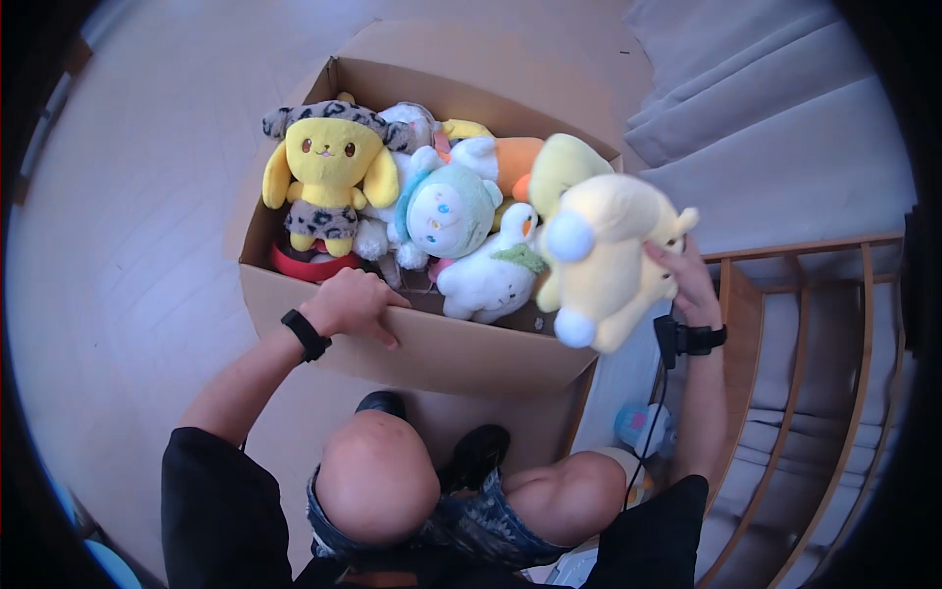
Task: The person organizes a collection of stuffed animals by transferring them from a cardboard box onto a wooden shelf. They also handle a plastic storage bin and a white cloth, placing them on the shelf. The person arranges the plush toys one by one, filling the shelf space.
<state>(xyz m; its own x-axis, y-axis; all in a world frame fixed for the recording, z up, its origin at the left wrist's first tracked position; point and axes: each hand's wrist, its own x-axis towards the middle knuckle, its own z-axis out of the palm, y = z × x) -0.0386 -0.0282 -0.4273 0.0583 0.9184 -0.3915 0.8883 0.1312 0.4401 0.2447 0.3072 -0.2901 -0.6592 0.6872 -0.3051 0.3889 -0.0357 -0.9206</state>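
A cardboard box (pixel 441 353) full of plush toys stands before me. My left hand (pixel 357 305) rests over its near edge, thumb on the outer wall, holding no toy. My right hand (pixel 684 276) grips a pale yellow plush toy (pixel 611 250) with white round feet, held over the box's right end. Inside lie a yellow plush dog (pixel 324 166) in a leopard-print hat, a mint-hooded plush (pixel 450 210), a white plush duck (pixel 500 272) with a green collar, an orange and white plush (pixel 515 158), and a red curved item (pixel 309 265) at the near left corner.
A wooden slatted shelf unit (pixel 791 368) stands at the right, with a grey curtain (pixel 765 147) behind it. Near my right knee, a light blue and white item (pixel 640 427) is on the floor. Part of a round blue object (pixel 110 563) shows at the lower left.
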